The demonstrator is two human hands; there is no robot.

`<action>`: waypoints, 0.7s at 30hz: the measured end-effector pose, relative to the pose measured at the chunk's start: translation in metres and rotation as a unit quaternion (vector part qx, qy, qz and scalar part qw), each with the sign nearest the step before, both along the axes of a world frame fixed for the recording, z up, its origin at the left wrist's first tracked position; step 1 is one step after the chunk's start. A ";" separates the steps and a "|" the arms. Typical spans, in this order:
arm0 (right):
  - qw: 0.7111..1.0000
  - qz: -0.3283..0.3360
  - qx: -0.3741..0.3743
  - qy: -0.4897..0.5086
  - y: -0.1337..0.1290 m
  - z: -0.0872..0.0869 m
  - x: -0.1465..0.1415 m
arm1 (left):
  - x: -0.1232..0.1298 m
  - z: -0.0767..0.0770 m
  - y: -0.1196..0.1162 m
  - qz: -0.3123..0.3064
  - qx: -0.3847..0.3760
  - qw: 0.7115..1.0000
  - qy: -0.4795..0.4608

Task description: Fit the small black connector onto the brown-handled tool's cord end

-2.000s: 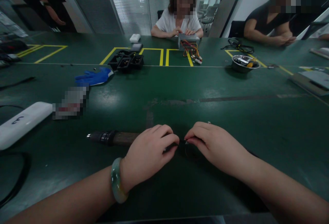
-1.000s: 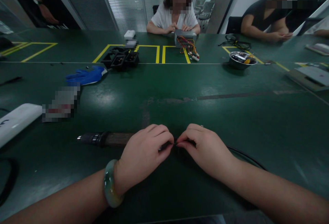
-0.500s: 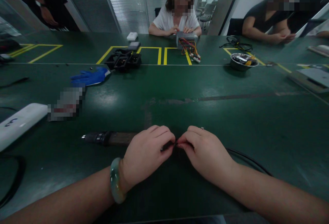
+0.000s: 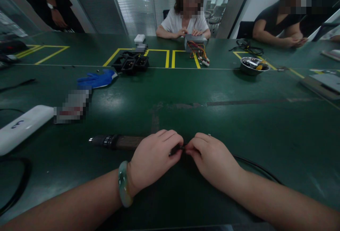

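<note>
A dark tool with a brown barrel (image 4: 129, 142), a black ringed collar and a bright metal tip lies on the table, its tip to the left. Its right end is hidden behind my left hand (image 4: 156, 160), which wears a green bangle (image 4: 124, 184). Those fingers are closed in a pinch around a small dark piece that I cannot make out. Almost touching them, my right hand (image 4: 215, 160) is closed, thumb and fingers pinching a thin dark end. A black cable (image 4: 257, 165) comes out behind the right hand and runs off to the right.
A white numbered case (image 4: 26, 126), a blurred-out packet (image 4: 73, 107) and a blue glove (image 4: 97, 79) lie to the left. Black plastic frames (image 4: 130, 61), a grey box with wires (image 4: 195, 42) and a metal bowl (image 4: 253, 70) stand farther back. Other people are around the table.
The view has shifted slightly, so everything sits a little farther right. Between my fingertips the gap looks slightly wider, with a bit of the dark piece showing. Both hands keep their pinch.
</note>
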State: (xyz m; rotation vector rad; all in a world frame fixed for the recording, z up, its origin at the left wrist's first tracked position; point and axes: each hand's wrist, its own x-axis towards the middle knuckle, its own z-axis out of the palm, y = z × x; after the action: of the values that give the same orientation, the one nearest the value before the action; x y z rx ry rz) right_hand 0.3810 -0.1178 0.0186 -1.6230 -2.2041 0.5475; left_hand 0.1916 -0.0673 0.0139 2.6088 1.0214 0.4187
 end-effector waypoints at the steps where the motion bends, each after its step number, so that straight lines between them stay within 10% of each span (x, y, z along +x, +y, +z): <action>1: 1.000 -0.005 -0.006 0.016 0.001 0.001 0.001 | 0.000 0.000 0.000 -0.002 -0.001 1.000 0.001; 21: 0.998 0.019 0.016 0.053 0.004 0.001 0.002 | -0.001 0.002 0.005 -0.030 -0.001 0.998 0.046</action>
State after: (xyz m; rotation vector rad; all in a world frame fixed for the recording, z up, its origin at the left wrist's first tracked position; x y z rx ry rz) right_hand 0.3827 -0.1140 0.0192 -1.5029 -2.1604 0.5917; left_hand 0.1902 -0.0619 0.0158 2.6709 0.9679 0.2842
